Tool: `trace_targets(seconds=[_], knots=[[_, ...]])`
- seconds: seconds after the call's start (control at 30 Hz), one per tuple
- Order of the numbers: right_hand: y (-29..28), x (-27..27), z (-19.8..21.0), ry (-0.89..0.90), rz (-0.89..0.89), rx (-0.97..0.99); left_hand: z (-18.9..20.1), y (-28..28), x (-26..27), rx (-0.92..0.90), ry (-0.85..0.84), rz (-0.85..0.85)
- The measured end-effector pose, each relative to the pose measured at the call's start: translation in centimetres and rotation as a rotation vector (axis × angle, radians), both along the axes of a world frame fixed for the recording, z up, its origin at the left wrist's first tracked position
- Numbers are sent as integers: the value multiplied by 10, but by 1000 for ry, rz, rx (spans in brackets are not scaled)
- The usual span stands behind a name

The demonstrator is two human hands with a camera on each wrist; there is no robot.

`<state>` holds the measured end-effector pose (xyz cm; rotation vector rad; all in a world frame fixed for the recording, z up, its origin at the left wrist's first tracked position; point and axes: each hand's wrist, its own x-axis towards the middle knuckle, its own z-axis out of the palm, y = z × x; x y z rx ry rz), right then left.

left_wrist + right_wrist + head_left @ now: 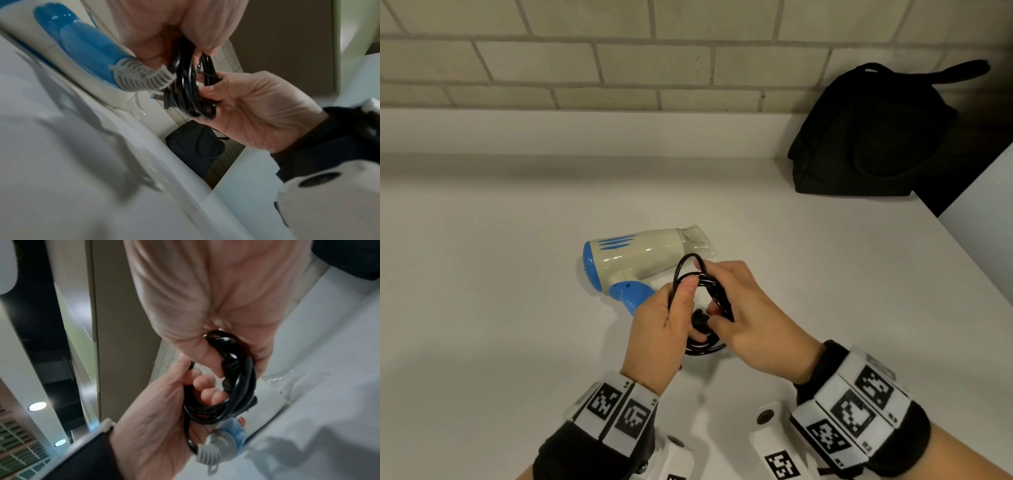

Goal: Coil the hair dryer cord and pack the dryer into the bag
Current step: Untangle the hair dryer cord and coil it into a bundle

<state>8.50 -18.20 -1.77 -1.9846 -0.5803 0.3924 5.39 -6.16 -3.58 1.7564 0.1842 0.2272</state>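
Note:
A white and blue hair dryer (pixel 640 258) lies on its side on the white counter (pixel 500 274), nozzle pointing right. Its black cord (pixel 717 293) is gathered into loops just in front of the handle. My left hand (pixel 671 315) grips one side of the coil, thumb on top. My right hand (pixel 743 308) holds the other side and pinches the plug (pixel 700 322). In the left wrist view the plug (pixel 164 101) sticks out of the coiled cord (pixel 185 84) beside the blue handle (pixel 82 47). The black bag (pixel 869 137) stands at the back right against the wall.
A tiled wall (pixel 619 61) runs along the back of the counter. The counter's right edge (pixel 962 274) slants down beside the bag, with a dark gap behind it. The grey strain relief (pixel 207 451) joins the cord to the handle.

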Motion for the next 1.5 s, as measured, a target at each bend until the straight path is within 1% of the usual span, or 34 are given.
trace_targets(seconds=[0.13,0.27,0.3,0.43,0.5,0.53,0.6,0.7,0.8,0.9,1.0,1.07,1.1,1.17,1.2,1.27,1.37,1.47,1.5], knots=[[-2,-2,-5,-58,-61,36,0,-3,2,6,-1,29],[-5,-11,-6,-215,-59,-138,1,-6,4,16,0,47],[-7,-13,-7,-265,-82,-175,2,-7,4,17,-1,54],[-17,-16,-10,-446,-275,-263,6,-9,3,8,-17,84],[-20,-17,-9,-547,-288,-307,6,-11,3,18,-16,86],[-21,-18,-8,-569,-268,-305,5,-11,4,27,-22,94],[-21,-20,-5,-550,-192,-237,4,-10,5,52,-41,108],[-18,-24,-1,-435,-98,-69,2,-9,5,73,-57,103],[-12,-31,-2,-451,-42,-42,1,-9,4,41,-59,62],[-12,-31,-4,-361,21,20,1,-9,4,30,-31,27],[-18,-29,1,-334,115,-39,0,-8,3,51,-38,21],[-19,-30,6,-355,187,-110,-4,-9,2,68,-32,21],[-19,-31,8,-385,234,-152,-6,-9,2,60,-19,22],[-18,-37,13,-535,280,-239,-9,-9,0,43,28,25],[-18,-41,15,-611,271,-281,-9,-9,0,39,50,24],[-17,-44,18,-686,240,-334,-9,-8,-1,47,72,19],[-18,-40,25,-704,153,-280,-6,-5,2,74,69,-10],[-25,-24,40,-710,44,-214,-3,-1,7,77,105,-102],[-28,-17,44,-704,4,-203,-2,0,7,52,126,-140]])
